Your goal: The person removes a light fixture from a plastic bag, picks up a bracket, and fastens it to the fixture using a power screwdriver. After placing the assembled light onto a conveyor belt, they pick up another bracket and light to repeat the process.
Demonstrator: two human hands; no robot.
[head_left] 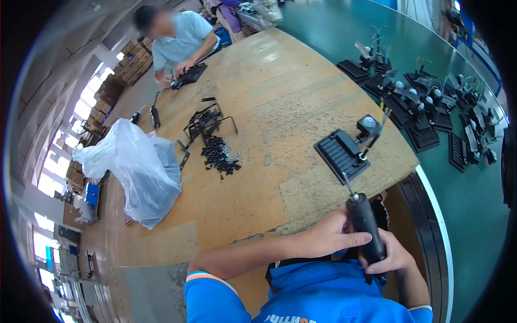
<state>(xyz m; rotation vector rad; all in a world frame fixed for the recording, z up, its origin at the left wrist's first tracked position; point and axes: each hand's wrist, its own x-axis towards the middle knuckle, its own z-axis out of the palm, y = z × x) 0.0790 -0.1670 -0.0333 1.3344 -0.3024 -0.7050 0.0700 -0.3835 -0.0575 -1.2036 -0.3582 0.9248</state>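
Note:
A black electric screwdriver (367,226) is held close to my body, its thin metal bit pointing up and away from me. My left hand (331,235) is closed around its middle, with the thumb lying across the body. Lower down, my right hand (394,252) grips the back end. Just beyond the bit, a black floodlight housing (340,153) with a ribbed back lies on the wooden table. A sensor head (368,125) and upright wires stand at its right side. Part of my left fingers is hidden by the screwdriver.
Black brackets (207,124) and a pile of small black and silver screws (219,156) lie mid-table. A plastic bag (142,172) sits at the left edge. Several similar lamps (423,132) cover the green surface at right. A co-worker (183,40) handles a dark part across the table.

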